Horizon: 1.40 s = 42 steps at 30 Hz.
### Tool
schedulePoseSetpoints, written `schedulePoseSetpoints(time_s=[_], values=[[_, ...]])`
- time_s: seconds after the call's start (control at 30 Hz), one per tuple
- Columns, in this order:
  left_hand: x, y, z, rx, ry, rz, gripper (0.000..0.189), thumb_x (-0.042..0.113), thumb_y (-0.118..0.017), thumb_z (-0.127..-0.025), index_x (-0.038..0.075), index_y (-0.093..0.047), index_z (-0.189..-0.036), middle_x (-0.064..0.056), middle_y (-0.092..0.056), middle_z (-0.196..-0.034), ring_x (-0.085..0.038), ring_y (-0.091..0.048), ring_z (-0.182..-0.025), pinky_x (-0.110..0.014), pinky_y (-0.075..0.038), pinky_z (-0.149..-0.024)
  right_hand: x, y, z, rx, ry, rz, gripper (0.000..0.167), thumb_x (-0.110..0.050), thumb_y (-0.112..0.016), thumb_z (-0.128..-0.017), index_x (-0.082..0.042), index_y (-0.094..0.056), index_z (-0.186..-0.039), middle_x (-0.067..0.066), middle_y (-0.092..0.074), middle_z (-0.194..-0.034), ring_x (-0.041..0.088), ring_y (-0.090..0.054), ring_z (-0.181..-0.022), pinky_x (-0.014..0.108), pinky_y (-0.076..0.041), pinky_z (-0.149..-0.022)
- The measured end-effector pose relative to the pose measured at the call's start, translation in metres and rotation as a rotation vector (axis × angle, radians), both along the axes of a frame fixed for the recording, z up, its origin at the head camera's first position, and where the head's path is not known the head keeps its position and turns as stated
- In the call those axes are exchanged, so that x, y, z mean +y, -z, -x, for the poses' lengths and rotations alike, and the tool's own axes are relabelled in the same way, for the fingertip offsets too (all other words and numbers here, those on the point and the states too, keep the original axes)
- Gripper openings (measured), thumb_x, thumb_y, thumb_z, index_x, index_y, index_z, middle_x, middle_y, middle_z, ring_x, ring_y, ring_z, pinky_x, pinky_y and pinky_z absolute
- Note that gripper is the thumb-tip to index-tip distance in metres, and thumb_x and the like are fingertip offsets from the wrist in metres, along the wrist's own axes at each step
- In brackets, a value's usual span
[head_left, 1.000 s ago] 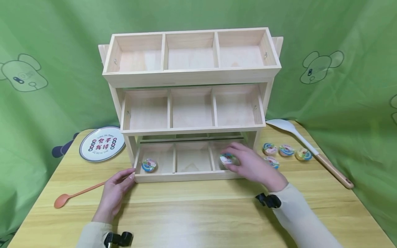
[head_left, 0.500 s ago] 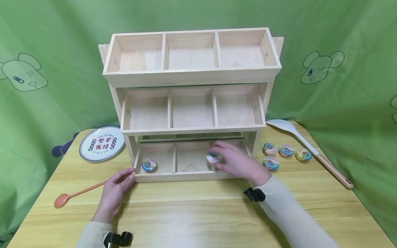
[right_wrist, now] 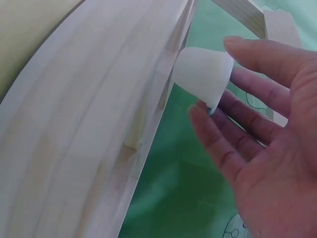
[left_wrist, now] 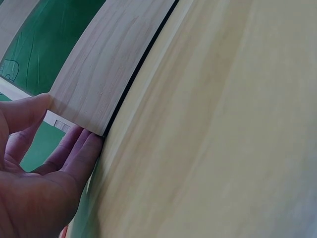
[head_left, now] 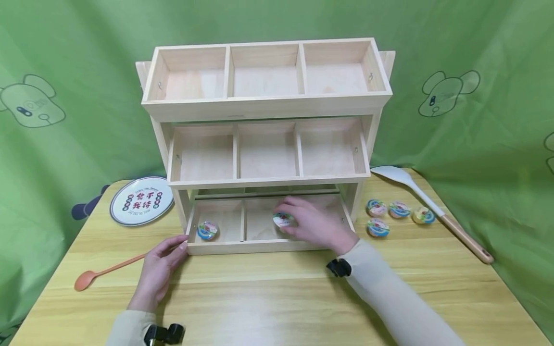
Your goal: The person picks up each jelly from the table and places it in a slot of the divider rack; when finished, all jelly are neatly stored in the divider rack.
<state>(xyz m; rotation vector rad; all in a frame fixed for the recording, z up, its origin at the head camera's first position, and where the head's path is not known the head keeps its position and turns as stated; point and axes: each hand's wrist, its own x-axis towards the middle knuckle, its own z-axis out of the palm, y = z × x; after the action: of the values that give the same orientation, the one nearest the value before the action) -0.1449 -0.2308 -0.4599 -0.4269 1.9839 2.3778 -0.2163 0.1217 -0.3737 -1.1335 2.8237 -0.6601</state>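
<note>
Shifted left, the right hand point(head_left: 313, 223) pinches a jelly cup point(head_left: 283, 220) to its left, over the bottom tray point(head_left: 259, 247)'s middle compartment point(head_left: 259, 223); another cup point(head_left: 207, 230) lies in the left compartment point(head_left: 229, 216), nearer the left hand point(head_left: 159, 266), which grips the tray's corner.

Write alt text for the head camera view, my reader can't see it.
A right hand holds a small lidded cup at the middle compartment in the bottom tray of a three-tier wooden rack; the left hand grips the tray's front left corner. Another cup sits in the left compartment; four more lie right of the rack.
</note>
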Motion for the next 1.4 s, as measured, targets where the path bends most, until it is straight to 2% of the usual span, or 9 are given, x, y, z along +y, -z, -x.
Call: schedulePoseSetpoints(time_s=[0.47, 0.93, 1.13, 1.4], values=[[0.000, -0.001, 0.000, -0.002, 0.005, 0.013, 0.028, 0.001, -0.062, -0.095, -0.003, -0.062, -0.123, -0.016, -0.050, -0.128, -0.015, -0.063, -0.104, -0.029, -0.051, -0.099, -0.031, 0.006, 0.008, 0.071, -0.055, -0.053, 0.044, -0.025, -0.076, -0.087, -0.012, -0.063, -0.127, 0.000, -0.059, -0.120, 0.016, -0.057, -0.105, 0.030, -0.052, -0.092], [-0.001, -0.002, 0.001, -0.007, 0.008, 0.017, 0.029, 0.001, -0.061, -0.095, -0.004, -0.061, -0.124, -0.017, -0.049, -0.130, -0.015, -0.063, -0.105, -0.029, -0.051, -0.099, -0.070, -0.004, 0.009, 0.056, -0.055, -0.032, 0.042, -0.024, -0.073, -0.090, -0.012, -0.062, -0.129, 0.003, -0.057, -0.128, 0.019, -0.056, -0.113, 0.033, -0.050, -0.098], [-0.003, -0.004, 0.003, -0.034, 0.027, 0.039, 0.034, 0.004, -0.060, -0.097, -0.005, -0.056, -0.130, -0.018, -0.045, -0.137, -0.015, -0.062, -0.107, -0.029, -0.050, -0.101, -0.087, 0.001, 0.015, 0.038, -0.052, -0.029, 0.043, -0.022, -0.072, -0.091, -0.014, -0.061, -0.132, 0.004, -0.055, -0.134, 0.021, -0.053, -0.120, 0.034, -0.048, -0.103], [-0.005, -0.004, 0.003, -0.044, 0.030, 0.046, 0.034, 0.005, -0.060, -0.098, -0.004, -0.057, -0.130, -0.018, -0.044, -0.137, -0.014, -0.062, -0.107, -0.029, -0.049, -0.101, -0.106, 0.013, 0.025, 0.005, -0.056, -0.002, 0.042, -0.018, -0.073, -0.090, -0.013, -0.062, -0.130, 0.003, -0.057, -0.132, 0.020, -0.054, -0.117, 0.030, -0.048, -0.100]])
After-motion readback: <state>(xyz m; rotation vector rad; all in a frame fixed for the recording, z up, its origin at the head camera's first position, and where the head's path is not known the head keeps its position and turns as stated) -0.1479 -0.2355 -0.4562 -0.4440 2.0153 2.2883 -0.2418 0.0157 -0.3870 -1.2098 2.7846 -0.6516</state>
